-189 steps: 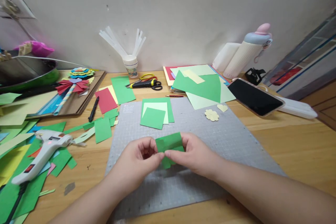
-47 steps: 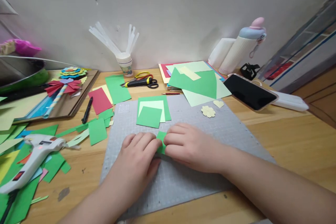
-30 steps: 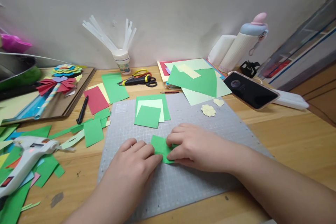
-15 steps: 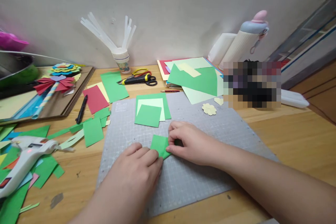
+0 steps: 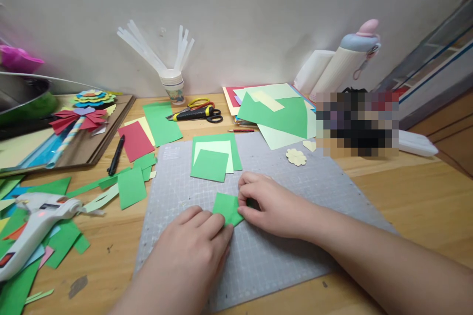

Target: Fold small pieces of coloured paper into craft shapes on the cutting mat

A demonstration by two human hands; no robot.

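A small green paper square (image 5: 226,204) with fold lines lies on the grey cutting mat (image 5: 295,261). My left hand (image 5: 201,236) presses its near left edge, fingers curled together and partly hiding it. My right hand (image 5: 264,203) pinches the right corner between thumb and forefinger. Just beyond the hands, a green square (image 5: 209,165), a pale green sheet (image 5: 214,146) and a larger green sheet (image 5: 237,155) overlap on the mat. A cream scalloped paper flower (image 5: 296,157) and a small cream paper heart (image 5: 310,145) rest to the right.
At left, a white glue gun (image 5: 40,221) sits on paper scraps, near a black pen (image 5: 116,155). Scissors (image 5: 213,116) lie behind the mat, beside paper cups (image 5: 173,86) holding white sticks. A paper stack (image 5: 277,118) and bottle (image 5: 342,61) stand at the back right.
The view has shifted slightly, so everything sits a little lower and further right. Both hands keep their hold on the folded green paper, with little visible change.
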